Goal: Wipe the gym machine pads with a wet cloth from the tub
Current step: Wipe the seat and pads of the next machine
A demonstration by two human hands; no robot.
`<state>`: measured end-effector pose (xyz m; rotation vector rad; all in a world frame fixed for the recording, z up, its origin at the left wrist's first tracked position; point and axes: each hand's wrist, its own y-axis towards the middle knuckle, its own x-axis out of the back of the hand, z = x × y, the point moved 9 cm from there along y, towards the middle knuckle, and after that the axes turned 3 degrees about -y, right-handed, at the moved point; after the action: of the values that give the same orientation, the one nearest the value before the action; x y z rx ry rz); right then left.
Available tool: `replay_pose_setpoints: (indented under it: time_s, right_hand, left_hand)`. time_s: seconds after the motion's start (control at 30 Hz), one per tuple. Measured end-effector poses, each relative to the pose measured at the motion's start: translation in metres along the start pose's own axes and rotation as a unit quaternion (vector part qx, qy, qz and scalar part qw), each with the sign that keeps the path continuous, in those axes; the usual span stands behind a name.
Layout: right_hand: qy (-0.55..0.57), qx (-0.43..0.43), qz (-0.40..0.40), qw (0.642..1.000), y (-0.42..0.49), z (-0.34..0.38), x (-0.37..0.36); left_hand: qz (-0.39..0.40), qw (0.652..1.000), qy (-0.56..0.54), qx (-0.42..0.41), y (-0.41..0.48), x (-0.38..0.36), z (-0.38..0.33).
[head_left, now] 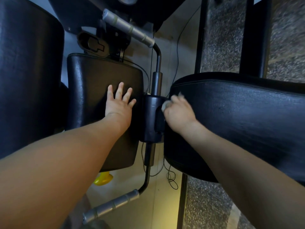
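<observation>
We pressed our left hand [119,103], fingers apart, on the middle pad [92,76], and at three o'clock our right hand [179,114] squeezed what looked like a cloth [165,105].

centre pad [99,76] looked like black grained vinyl, glossy | right pad [239,109] showed the same, with a duller sheen | cloth [165,105] was pale fabric | handle grip [127,28] was matt grey, ribbed | floor [221,38] looked like rough speckled stone | yellow piece [104,178] was smooth plastic

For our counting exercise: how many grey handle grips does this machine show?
2. One grip at top centre, above the middle pad; another near the bottom edge. More may be hidden.
</observation>
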<state>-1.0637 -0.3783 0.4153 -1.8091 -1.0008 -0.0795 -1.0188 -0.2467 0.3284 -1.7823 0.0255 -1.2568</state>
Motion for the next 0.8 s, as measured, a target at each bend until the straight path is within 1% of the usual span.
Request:
replay_pose_setpoints:
  time_s: [0.07, 0.1, 0.13, 0.17, 0.2, 0.27, 0.3, 0.33, 0.37, 0.47, 0.5, 0.57, 0.6, 0.63, 0.67, 0.7, 0.73, 0.8]
  right_hand:
    - [0.033, 0.064, 0.044, 0.996, -0.023, 0.021, -0.011]
    - [0.049, 0.083, 0.054, 0.994, -0.028, 0.024, -0.011]
    - [0.052, 0.084, 0.047, 0.994, -0.029, 0.018, -0.007]
    - [0.042, 0.066, 0.021, 0.997, -0.025, 0.006, -0.001]
    - [0.021, 0.027, -0.018, 0.999, -0.022, -0.012, 0.006]
    - [0.009, -0.073, -0.115, 0.991, -0.024, -0.052, 0.024]
    - [0.02, -0.103, -0.144, 0.984, -0.029, -0.064, 0.025]
    - [0.031, -0.11, -0.148, 0.982, -0.036, -0.067, 0.023]
    - [0.033, -0.097, -0.129, 0.986, -0.043, -0.059, 0.018]
    - [0.046, 0.002, -0.021, 0.999, -0.068, -0.008, -0.002]
    - [0.063, 0.021, -0.006, 0.998, -0.076, 0.002, -0.003]
    - [0.082, 0.008, -0.039, 0.996, -0.084, -0.008, 0.004]
    - [0.087, -0.021, -0.075, 0.993, -0.085, -0.025, 0.009]
    - [0.093, -0.069, -0.137, 0.984, -0.086, -0.049, 0.018]
    - [0.1, -0.116, -0.192, 0.969, -0.093, -0.07, 0.021]
    - [0.106, -0.147, -0.223, 0.958, -0.099, -0.087, 0.021]
    - [0.113, -0.152, -0.218, 0.957, -0.106, -0.09, 0.017]
    - [0.113, -0.11, -0.181, 0.971, -0.114, -0.07, 0.007]
  left_hand:
    - [-0.003, 1.0, 0.002, 0.005, -0.002, 0.001, 0.001]
    - [-0.004, 1.0, 0.003, 0.007, -0.002, 0.0, 0.001]
    - [-0.007, 1.0, 0.005, 0.009, -0.003, 0.001, -0.001]
    - [-0.008, 1.0, 0.006, 0.012, -0.003, 0.0, -0.001]
    - [-0.011, 1.0, 0.011, 0.014, -0.003, 0.001, -0.004]
    - [-0.014, 1.0, 0.019, 0.016, -0.002, 0.0, -0.006]
    - [-0.013, 1.0, 0.019, 0.019, -0.002, -0.001, -0.006]
    - [-0.013, 0.999, 0.02, 0.021, -0.002, 0.0, -0.005]
    - [-0.012, 1.0, 0.019, 0.02, -0.003, -0.001, -0.005]
    - [-0.026, 0.999, 0.007, 0.02, -0.009, 0.002, -0.003]
    - [-0.036, 0.999, 0.004, 0.019, -0.013, 0.003, -0.003]
    - [-0.059, 0.998, 0.002, 0.014, -0.022, 0.006, -0.005]
    - [-0.067, 0.998, 0.004, 0.011, -0.026, 0.007, -0.007]
    - [-0.073, 0.997, 0.004, 0.007, -0.029, 0.01, -0.007]
    - [-0.075, 0.997, 0.004, 0.003, -0.035, 0.009, -0.012]
    - [-0.074, 0.997, 0.005, 0.0, -0.039, 0.011, -0.015]
    - [-0.066, 0.998, 0.003, -0.003, -0.043, 0.008, -0.021]
    - [-0.043, 0.999, -0.011, 0.002, -0.05, 0.001, -0.029]
